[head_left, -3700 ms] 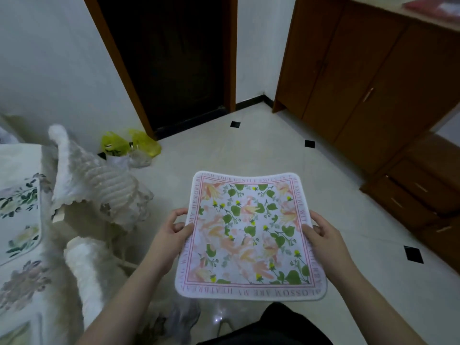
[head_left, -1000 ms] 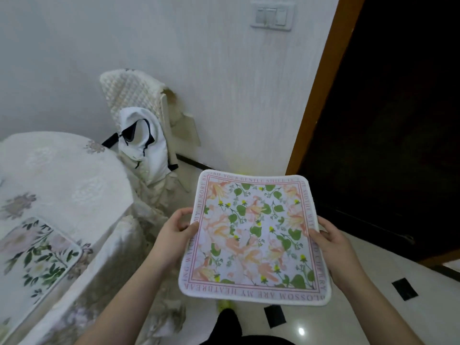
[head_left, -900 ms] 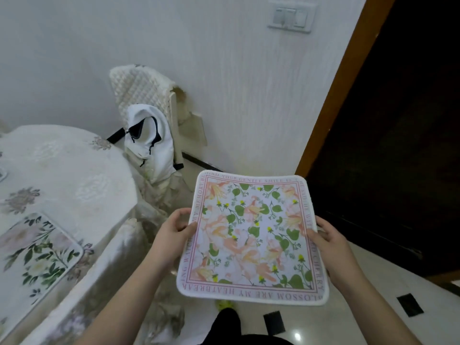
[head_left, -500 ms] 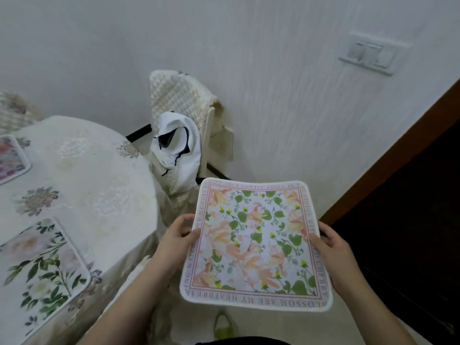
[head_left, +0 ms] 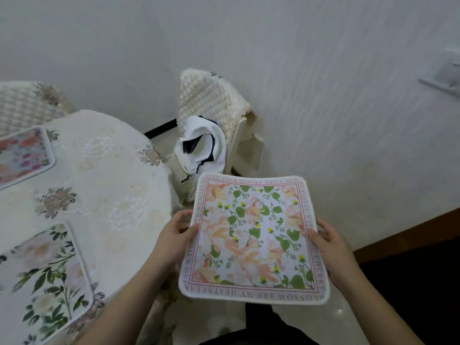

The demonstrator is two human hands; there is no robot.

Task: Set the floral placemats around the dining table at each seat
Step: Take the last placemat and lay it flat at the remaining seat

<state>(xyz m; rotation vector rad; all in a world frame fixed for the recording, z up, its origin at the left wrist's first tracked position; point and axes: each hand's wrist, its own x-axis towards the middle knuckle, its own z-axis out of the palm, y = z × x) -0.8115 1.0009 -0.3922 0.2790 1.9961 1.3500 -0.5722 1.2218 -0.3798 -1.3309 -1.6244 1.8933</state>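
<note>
I hold a square floral placemat (head_left: 254, 237) with peach flowers, green leaves and a lettered pink border flat in the air, right of the table. My left hand (head_left: 175, 234) grips its left edge and my right hand (head_left: 328, 247) grips its right edge. The dining table (head_left: 107, 195), under a cream embroidered cloth, fills the left side. On it lie a white-and-green floral placemat (head_left: 47, 280) near its front edge and a pink floral placemat (head_left: 22, 155) at the far left.
A chair with a quilted cream cover (head_left: 211, 108) stands against the white wall beyond the table, a white garment (head_left: 201, 148) draped over it. Another quilted chair back (head_left: 25, 103) shows at the far left. Dark floor or doorway lies at the lower right.
The view has swung left from the doorway toward the table. More of the table and the pink placemat came into sight. Both hands keep the same hold on the placemat.
</note>
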